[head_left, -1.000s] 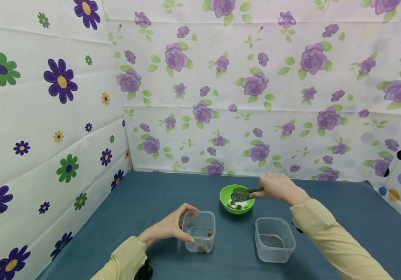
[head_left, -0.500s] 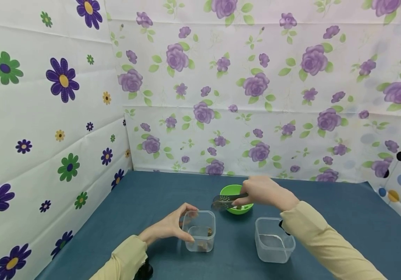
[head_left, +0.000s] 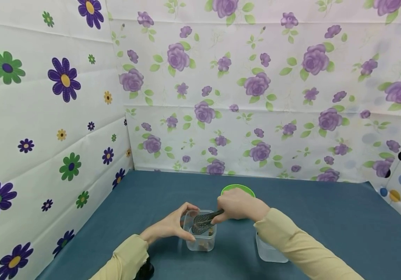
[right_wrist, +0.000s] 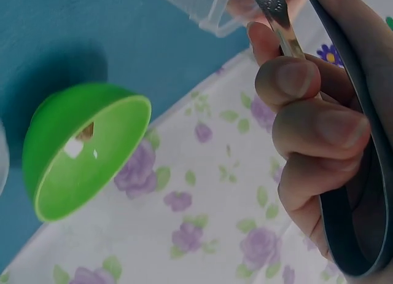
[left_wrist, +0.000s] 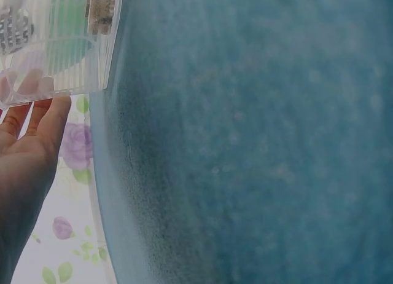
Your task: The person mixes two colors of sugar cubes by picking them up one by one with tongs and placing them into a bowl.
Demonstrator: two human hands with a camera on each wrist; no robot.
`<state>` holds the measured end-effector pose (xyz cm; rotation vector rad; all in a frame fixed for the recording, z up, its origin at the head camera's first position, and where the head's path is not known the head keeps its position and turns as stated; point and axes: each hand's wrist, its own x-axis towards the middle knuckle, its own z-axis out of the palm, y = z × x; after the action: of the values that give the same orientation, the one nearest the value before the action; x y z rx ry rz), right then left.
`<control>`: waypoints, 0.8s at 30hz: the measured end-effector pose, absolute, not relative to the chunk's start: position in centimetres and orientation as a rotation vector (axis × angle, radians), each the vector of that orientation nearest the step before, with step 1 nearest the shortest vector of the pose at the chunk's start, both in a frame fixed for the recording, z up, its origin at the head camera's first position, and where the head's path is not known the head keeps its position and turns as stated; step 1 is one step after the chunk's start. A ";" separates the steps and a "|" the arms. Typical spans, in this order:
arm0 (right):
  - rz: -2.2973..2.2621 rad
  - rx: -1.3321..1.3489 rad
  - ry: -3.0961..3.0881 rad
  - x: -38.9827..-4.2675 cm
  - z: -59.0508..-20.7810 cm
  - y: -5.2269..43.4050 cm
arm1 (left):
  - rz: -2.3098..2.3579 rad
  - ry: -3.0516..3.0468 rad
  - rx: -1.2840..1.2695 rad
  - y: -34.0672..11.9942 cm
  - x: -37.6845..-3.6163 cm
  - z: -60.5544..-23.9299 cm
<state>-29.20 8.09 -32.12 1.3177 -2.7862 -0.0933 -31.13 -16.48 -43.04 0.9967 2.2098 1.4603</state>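
My left hand (head_left: 170,225) steadies a small clear plastic container (head_left: 202,245) from its left side, thumb at the front and fingers behind. Brown cubes (left_wrist: 101,13) lie in the container, seen through its wall in the left wrist view. My right hand (head_left: 237,204) grips dark tongs (head_left: 204,222) with perforated, spoon-like ends; those ends are over the container's mouth. In the right wrist view, the fingers curl round the tongs' arms, whose bent end is at lower right. Whatever is between the tong ends is hidden.
A green bowl (right_wrist: 92,179) with white and brown pieces inside stands behind my right hand, partly covered by it in the head view. A second clear container (head_left: 268,252) is at the right, under my right forearm in that view. Patterned cloth walls (head_left: 193,77) border the blue tabletop (head_left: 172,186).
My right hand has moved the tongs from over the green bowl leftward and nearer, to the left container's mouth. My left hand has stayed on that container.
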 end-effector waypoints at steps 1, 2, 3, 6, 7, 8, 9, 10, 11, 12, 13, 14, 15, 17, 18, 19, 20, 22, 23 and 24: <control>-0.094 1.318 -2.796 -29.2 -32.2 7.8 | 1.462 2.203 1.002 -16.5 -31.1 -43.0; -0.105 1.317 -2.797 -29.1 -32.4 7.6 | 1.462 2.198 1.005 -16.5 -31.1 -43.1; -0.112 1.314 -2.800 -29.1 -32.5 7.4 | 1.464 2.192 1.009 -16.5 -31.2 -43.1; -0.147 1.306 -2.796 -29.0 -32.7 6.9 | 1.461 2.184 1.022 -16.5 -31.2 -43.1; -0.159 1.302 -2.793 -29.0 -32.8 6.8 | 1.460 2.185 1.026 -16.4 -31.2 -43.1; -0.174 1.295 -2.791 -28.9 -32.8 6.7 | 1.459 2.185 1.023 -16.5 -31.2 -43.1; -0.186 1.288 -2.789 -28.8 -32.9 6.5 | 1.458 2.186 1.025 -16.5 -31.2 -43.1; -0.202 1.281 -2.791 -28.8 -32.9 6.4 | 1.455 2.188 1.026 -16.5 -31.3 -43.1; -0.219 1.271 -2.795 -28.7 -33.0 6.2 | 1.454 2.191 1.025 -16.5 -31.3 -43.1; -0.242 1.262 -2.798 -28.7 -33.0 6.1 | 1.455 2.192 1.027 -16.5 -31.3 -43.1; -0.264 1.254 -2.801 -28.6 -33.1 5.9 | 1.454 2.192 1.024 -16.5 -31.3 -43.1; -0.291 1.248 -2.800 -28.5 -33.1 5.8 | 1.456 2.189 1.022 -16.5 -31.3 -43.1; -0.317 1.243 -2.801 -28.4 -33.2 5.6 | 1.457 2.187 1.024 -16.5 -31.3 -43.1; -0.366 1.247 -2.793 -28.3 -33.3 5.3 | 1.462 2.179 1.026 -16.6 -31.2 -43.1; -0.389 1.250 -2.786 -28.2 -33.4 5.2 | 1.465 2.176 1.028 -16.6 -31.3 -43.1; -0.403 1.255 -2.778 -28.2 -33.5 5.1 | 1.468 2.173 1.029 -16.6 -31.2 -43.1; -0.415 1.259 -2.774 -28.1 -33.5 5.0 | 1.471 2.169 1.030 -16.6 -31.2 -43.1; -0.426 1.265 -2.774 -28.1 -33.7 4.8 | 1.472 2.167 1.037 -16.6 -31.3 -43.2; -0.429 1.265 -2.777 -28.1 -33.7 4.8 | 1.473 2.168 1.037 -16.6 -31.3 -43.2; -0.437 1.263 -2.780 -28.1 -33.8 4.7 | 1.474 2.166 1.037 -16.6 -31.3 -43.2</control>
<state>-28.09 4.67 -33.80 1.2629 -2.7802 -0.4365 -31.27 -16.60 -43.18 1.0375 2.1663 1.4737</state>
